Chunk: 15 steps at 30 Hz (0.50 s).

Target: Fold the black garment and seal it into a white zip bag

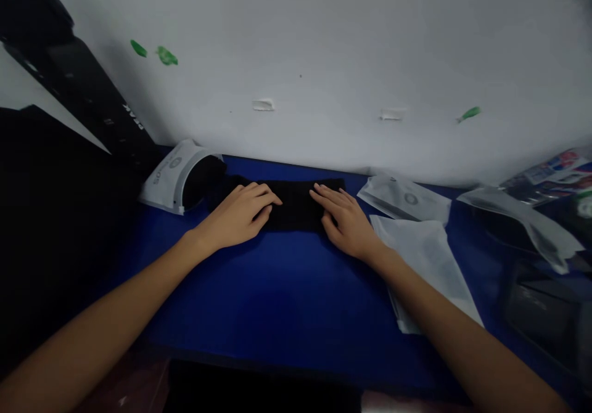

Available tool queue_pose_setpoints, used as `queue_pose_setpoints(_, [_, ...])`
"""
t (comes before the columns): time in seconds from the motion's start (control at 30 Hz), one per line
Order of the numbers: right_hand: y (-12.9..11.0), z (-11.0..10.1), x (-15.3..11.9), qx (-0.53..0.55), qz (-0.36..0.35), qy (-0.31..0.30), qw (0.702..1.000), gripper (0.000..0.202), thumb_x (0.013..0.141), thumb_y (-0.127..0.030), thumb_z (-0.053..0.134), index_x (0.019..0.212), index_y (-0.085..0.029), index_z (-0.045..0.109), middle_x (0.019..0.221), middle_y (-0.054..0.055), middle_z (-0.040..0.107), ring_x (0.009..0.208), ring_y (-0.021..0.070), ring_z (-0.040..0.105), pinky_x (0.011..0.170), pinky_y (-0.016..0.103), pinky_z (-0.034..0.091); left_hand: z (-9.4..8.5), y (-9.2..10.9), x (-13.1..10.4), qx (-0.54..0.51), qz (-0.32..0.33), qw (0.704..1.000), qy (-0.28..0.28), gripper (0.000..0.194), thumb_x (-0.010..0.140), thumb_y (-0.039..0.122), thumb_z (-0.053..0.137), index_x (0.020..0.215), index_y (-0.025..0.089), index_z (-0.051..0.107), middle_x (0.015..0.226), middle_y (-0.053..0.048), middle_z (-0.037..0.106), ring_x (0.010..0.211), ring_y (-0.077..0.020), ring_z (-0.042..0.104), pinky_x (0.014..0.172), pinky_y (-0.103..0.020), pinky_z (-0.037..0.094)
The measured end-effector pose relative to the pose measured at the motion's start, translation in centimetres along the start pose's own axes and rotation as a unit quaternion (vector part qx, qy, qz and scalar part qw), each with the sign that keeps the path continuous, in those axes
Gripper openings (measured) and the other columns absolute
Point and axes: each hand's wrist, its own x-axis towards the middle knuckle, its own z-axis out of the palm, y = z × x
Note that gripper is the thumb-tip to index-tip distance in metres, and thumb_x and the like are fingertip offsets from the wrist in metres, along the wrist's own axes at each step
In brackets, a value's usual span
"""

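A folded piece of black cloth (296, 206) lies flat on the blue table (277, 296), close to the wall. On its left end rests my left hand (245, 212), fingers stretched out and slightly bent over the fabric. My right hand (345, 222) lies on the right end with its fingers extended. Neither hand grips the cloth; both seem to press on it from above. Just left of my left hand, a whitish zip bag (166, 175) stands open with black material in its mouth. What kind of garment the cloth is, I cannot tell.
Two frosted zip bags, a small one (407, 197) and a larger one (428, 259), lie right of my right hand. Farther right are another open bag (531, 216) and a dark package (541, 305). A white wall (324, 61) rises behind; a black upright box (92, 86) stands left.
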Motion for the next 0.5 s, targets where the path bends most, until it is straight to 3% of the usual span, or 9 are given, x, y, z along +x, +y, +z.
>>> queue_pose_setpoints(0.33, [0.06, 0.03, -0.01, 0.004, 0.001, 0.001, 1.000, 0.060, 0.099, -0.015, 0.044, 0.158, -0.026, 0.052, 0.165, 0.011, 0.052, 0.155, 0.0300, 0.047, 0.127, 0.064, 0.036, 0.03, 0.05, 0.00, 0.010, -0.006, 1.000, -0.008, 0.033, 0.109, 0.023, 0.041, 0.129, 0.025, 0.068, 0.130, -0.007, 0.070, 0.120, -0.0269, 0.065, 0.100, -0.047, 0.049])
queue_pose_setpoints(0.5, [0.02, 0.02, 0.01, -0.008, 0.002, 0.000, 1.000, 0.058, 0.100, -0.016, 0.042, 0.157, -0.021, 0.053, 0.165, 0.013, 0.051, 0.155, 0.0288, 0.047, 0.128, 0.062, 0.035, 0.06, 0.17, -0.02, 0.017, -0.003, 1.000, -0.008, 0.033, 0.109, 0.021, 0.041, 0.129, 0.024, 0.067, 0.130, -0.008, 0.070, 0.120, -0.0262, 0.064, 0.101, -0.046, 0.049])
